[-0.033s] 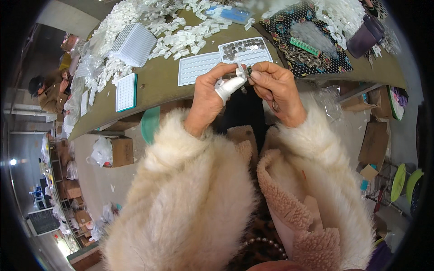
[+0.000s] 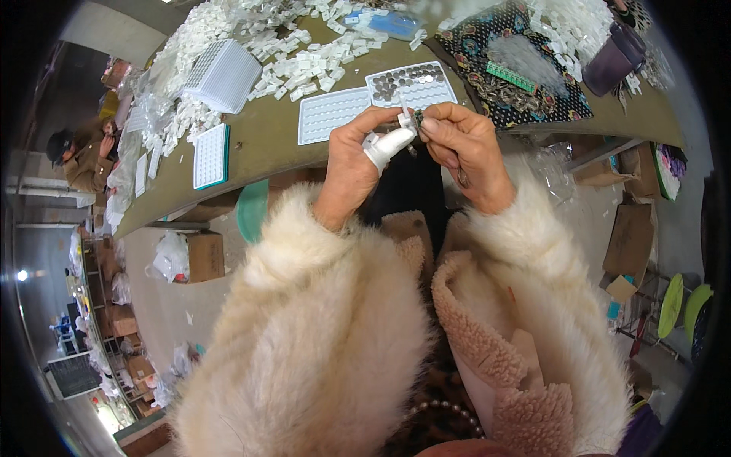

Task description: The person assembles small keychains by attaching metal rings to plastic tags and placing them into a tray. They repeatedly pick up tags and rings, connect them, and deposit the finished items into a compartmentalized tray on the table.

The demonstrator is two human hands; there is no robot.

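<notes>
Almost nothing has shifted: left hand pinches white piece, right hand small dark part, by tabletop's near edge; same step continues.

Soft, diffuse light of moderate strength is spread over the table, with only faint shadows cast; the white pile is rendered brightest, its detail partly washed out. The left background is recorded as dimmer, broken by glare from a bright spot and a patch lower down. The table's front edge is bowed by the lens, the corners are blacked out, the rim is softened, and the held part is too small to be resolved.
</notes>
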